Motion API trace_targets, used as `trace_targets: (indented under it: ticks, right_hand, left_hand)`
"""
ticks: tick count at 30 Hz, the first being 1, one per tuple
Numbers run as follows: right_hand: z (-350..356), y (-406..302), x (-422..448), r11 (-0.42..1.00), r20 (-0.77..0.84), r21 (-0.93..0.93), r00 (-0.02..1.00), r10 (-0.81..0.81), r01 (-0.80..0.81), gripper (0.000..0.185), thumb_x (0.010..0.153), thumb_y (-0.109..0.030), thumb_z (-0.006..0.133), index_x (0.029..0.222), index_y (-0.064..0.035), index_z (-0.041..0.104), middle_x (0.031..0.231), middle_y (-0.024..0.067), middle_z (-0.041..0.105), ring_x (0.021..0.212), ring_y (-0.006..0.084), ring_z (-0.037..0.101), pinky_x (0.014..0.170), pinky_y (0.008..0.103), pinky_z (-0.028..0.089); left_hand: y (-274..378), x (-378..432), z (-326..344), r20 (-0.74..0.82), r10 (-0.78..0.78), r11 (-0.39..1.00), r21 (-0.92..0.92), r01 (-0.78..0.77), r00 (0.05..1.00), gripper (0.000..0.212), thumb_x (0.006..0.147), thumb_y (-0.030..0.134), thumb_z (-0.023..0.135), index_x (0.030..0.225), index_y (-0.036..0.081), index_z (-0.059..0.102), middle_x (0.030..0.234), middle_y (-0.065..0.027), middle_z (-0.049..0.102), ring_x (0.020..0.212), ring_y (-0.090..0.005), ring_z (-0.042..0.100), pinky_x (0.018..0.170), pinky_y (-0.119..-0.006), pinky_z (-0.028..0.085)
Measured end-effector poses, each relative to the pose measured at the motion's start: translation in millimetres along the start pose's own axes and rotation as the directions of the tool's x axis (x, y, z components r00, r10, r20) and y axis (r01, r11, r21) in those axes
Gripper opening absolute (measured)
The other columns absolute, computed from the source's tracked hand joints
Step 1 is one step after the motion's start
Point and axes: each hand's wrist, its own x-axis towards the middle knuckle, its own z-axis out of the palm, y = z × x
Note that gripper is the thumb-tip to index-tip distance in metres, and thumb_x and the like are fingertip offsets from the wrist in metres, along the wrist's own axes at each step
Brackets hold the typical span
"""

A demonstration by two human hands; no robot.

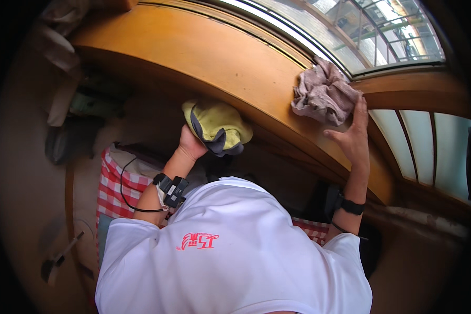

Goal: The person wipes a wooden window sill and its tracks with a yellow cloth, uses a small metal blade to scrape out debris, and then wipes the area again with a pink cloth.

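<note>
My left hand point(193, 144) grips a bunched yellow-green cloth point(219, 119) with a dark grey lining or border. It is held up in front of the sill's near edge, and the fingers are hidden under the folds. On the right end of the wooden windowsill point(235, 66) lies a crumpled mauve cloth point(324, 94), close to the window track. My right hand point(353, 137) is beside that cloth, thumb and fingers spread, with the fingertips at its right edge. Whether they press on it I cannot tell.
A glazed window point(361, 31) with bars outside rises behind the sill. Frosted panes in a wooden frame point(420, 145) stand at the right. A red-and-white checked fabric point(119, 188) lies by my left arm, and a black cable point(121, 188) loops from the wrist device point(176, 192).
</note>
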Motion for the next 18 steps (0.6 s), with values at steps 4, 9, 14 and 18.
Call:
trace_targets:
  ticks: [4, 9, 14, 18]
  right_hand:
    - [-1.9, 18.8, 0.4, 0.978, 0.206, -0.177, 0.967, 0.150, -0.114, 0.172, 0.066, -0.035, 0.123, 0.200, -0.0081, 0.019, 0.201, 0.0355, 0.028, 0.184, 0.0585, 0.032, 0.151, 0.0625, 0.035]
    - [15.9, 17.2, 21.6, 0.996, -0.005, -0.062, 0.998, 0.067, -0.067, 0.169, 0.072, -0.035, 0.122, 0.200, -0.0047, 0.016, 0.185, 0.0387, 0.048, 0.168, 0.0593, 0.051, 0.139, 0.0633, 0.047]
    - [20.1, 20.4, 76.6, 0.969, 0.217, -0.017, 0.945, 0.244, -0.246, 0.098, 0.093, -0.021, 0.101, 0.179, -0.0023, 0.059, 0.158, 0.0308, 0.078, 0.132, 0.0439, 0.083, 0.120, 0.0436, 0.063]
    - [39.5, 39.5, 79.9, 0.969, 0.255, -0.202, 0.948, 0.190, -0.140, 0.058, 0.088, -0.024, 0.098, 0.142, -0.0084, 0.086, 0.127, 0.0218, 0.086, 0.111, 0.0440, 0.084, 0.105, 0.0500, 0.066]
  left_hand:
    - [-0.9, 3.7, 7.2, 0.038, -0.043, 0.999, -0.010, 0.044, 0.998, 0.076, 0.134, 0.056, 0.036, 0.186, 0.004, 0.056, 0.188, -0.0235, 0.061, 0.172, -0.0483, 0.060, 0.144, -0.067, 0.049]
    - [5.0, -4.5, 20.9, -0.067, -0.052, 0.999, 0.005, 0.052, 0.996, 0.074, 0.134, 0.054, 0.038, 0.186, 0.005, 0.056, 0.189, -0.0234, 0.060, 0.172, -0.0472, 0.058, 0.146, -0.067, 0.046]
    - [8.0, -4.9, 24.3, -0.138, -0.015, 0.999, 0.041, 0.021, 0.990, 0.073, 0.134, 0.053, 0.036, 0.186, 0.005, 0.056, 0.189, -0.0219, 0.061, 0.172, -0.0470, 0.060, 0.144, -0.065, 0.049]
    - [7.7, -2.8, 27.0, -0.067, -0.038, 0.998, 0.042, 0.040, 0.997, 0.073, 0.134, 0.052, 0.037, 0.185, 0.003, 0.055, 0.187, -0.0232, 0.062, 0.170, -0.0468, 0.061, 0.144, -0.065, 0.050]
